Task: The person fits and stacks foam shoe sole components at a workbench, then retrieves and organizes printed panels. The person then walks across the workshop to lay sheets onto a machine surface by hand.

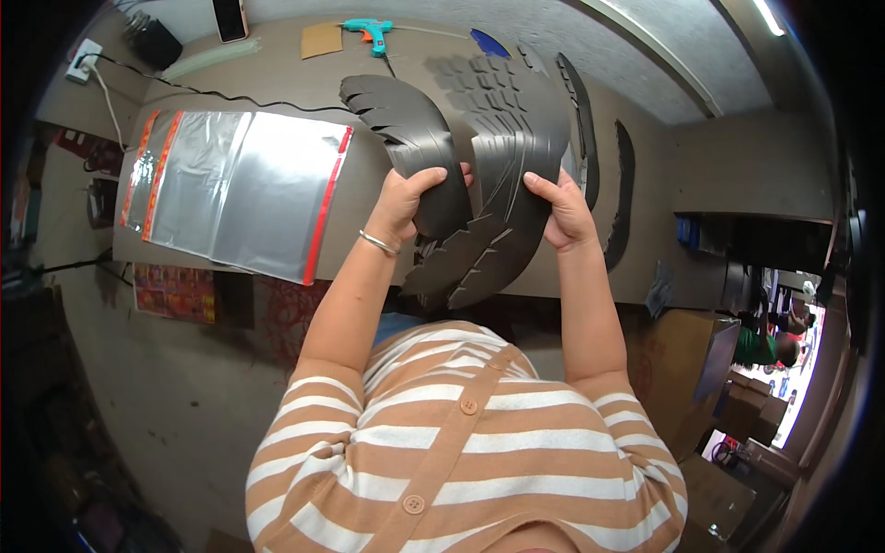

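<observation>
My left hand (398, 205) is closed on a black curved foam-like piece (419, 129) with slits cut along its upper edge, thumb on the front face. My right hand (564, 210) grips a larger black wing-shaped piece (525, 157) by its right side; rows of feather-like cuts cover its top. Both pieces are held up over the front of the table. Below and between my hands, their layered lower parts overlap; whether they are joined I cannot tell. The fingers behind the pieces are mostly hidden.
Clear plastic bags (277, 184) with red edges lie at left. Toward the back are a teal glue gun (371, 29), brown cardboard (321, 41), a phone (230, 20) and a dark jar (153, 41). A black cord (221, 95) crosses the table. Long black strips (621, 189) lie at right.
</observation>
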### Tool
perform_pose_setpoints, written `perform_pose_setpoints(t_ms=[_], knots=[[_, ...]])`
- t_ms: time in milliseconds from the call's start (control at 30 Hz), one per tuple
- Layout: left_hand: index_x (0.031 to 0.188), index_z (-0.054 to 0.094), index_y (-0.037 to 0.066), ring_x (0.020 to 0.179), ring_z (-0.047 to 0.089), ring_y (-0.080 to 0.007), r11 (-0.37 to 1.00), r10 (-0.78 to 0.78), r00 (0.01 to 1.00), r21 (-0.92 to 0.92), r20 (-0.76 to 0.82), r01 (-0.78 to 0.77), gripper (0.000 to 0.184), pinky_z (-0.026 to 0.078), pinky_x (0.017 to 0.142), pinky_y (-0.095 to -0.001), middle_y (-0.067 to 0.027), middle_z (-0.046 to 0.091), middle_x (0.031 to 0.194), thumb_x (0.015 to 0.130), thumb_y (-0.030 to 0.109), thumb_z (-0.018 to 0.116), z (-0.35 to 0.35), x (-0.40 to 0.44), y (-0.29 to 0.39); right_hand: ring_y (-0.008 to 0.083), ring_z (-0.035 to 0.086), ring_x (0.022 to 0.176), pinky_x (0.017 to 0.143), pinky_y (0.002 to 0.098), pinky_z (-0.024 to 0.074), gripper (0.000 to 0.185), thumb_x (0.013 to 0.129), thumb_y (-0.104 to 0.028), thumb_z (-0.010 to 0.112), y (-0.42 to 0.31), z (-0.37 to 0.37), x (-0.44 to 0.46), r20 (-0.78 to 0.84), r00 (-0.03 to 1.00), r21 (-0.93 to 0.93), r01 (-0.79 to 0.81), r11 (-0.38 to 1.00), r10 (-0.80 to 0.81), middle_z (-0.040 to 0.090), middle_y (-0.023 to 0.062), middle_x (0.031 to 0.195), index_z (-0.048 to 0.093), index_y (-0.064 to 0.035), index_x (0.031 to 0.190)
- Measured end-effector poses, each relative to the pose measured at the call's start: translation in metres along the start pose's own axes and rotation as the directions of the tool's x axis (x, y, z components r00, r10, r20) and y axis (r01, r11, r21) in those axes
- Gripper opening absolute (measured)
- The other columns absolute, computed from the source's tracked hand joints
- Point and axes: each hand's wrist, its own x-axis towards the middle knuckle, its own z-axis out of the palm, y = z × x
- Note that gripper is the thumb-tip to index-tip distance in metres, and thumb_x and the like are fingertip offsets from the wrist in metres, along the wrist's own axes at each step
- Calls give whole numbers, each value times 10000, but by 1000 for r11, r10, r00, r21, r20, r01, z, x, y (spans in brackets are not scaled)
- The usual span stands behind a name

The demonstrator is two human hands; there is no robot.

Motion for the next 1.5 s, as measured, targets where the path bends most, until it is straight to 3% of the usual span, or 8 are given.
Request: perform_pose_setpoints(t_ms=[467,533,667,767,800,1033,1233,1500], knots=[[1107,538,-53,887,637,-216,998,-61,997,31,-41,62,382,555,740,-349,-133,624,1014,810,140,682,-2,7,-18,197,536,1079,928,328,444,575,789,4,651,18,9,-3,33,998,-203,-46,978,54,543,97,1191,392,-29,1301],[1026,570,-60,828,648,-213,946,-255,962,-230,-97,228,387,556,708,-335,-142,641,943,820,251,676,-10,7,-13,199,537,1075,927,324,441,572,790,2,648,10,10,-4,18,1000,-240,-17,971,22,543,100,1190,388,-19,1300],[833,600,-11,637,620,-192,994,-107,952,-12,-288,108,275,537,624,-303,-118,620,716,824,258,658,-22,-5,14,205,543,1054,907,318,440,526,796,-29,626,-22,6,-6,-36,981,-504,146,851,-190,551,126,1181,401,20,1270],[940,563,-12,664,606,-206,1000,16,927,8,-376,-14,236,524,607,-333,-123,599,769,818,174,642,-40,-21,31,367,573,1029,880,396,447,525,782,-125,642,-17,-27,15,85,927,-954,181,238,-364,586,258,1065,406,38,1221],[940,563,-12,664,606,-206,1000,12,928,13,-372,-8,236,524,607,-333,-123,599,769,818,174,642,-43,-28,36,418,573,981,831,445,462,459,789,-128,628,-15,-1,11,-79,934,-997,-76,24,-348,603,271,1003,436,-16,1191],[1048,519,-13,684,596,-200,999,-5,942,37,-337,19,291,527,630,-352,-110,590,811,819,137,616,-39,-57,51,386,628,840,706,475,486,401,751,-3,523,68,-1,46,-101,987,-939,-136,-317,-124,641,212,886,432,-49,1139],[1069,525,3,708,586,-200,999,-13,935,40,-355,29,276,525,660,-359,-94,587,825,842,147,590,-46,-66,49,371,628,840,693,478,487,489,752,-87,607,44,3,46,-167,972,-946,-206,-251,-168,644,198,865,389,-89,1190],[1064,508,5,719,577,-204,993,-95,959,48,-268,112,264,523,664,-363,-92,577,834,848,142,577,-43,-47,45,370,622,800,658,469,489,331,757,9,506,49,-4,40,-55,980,-961,-104,-255,-193,620,171,858,395,-34,1066]])
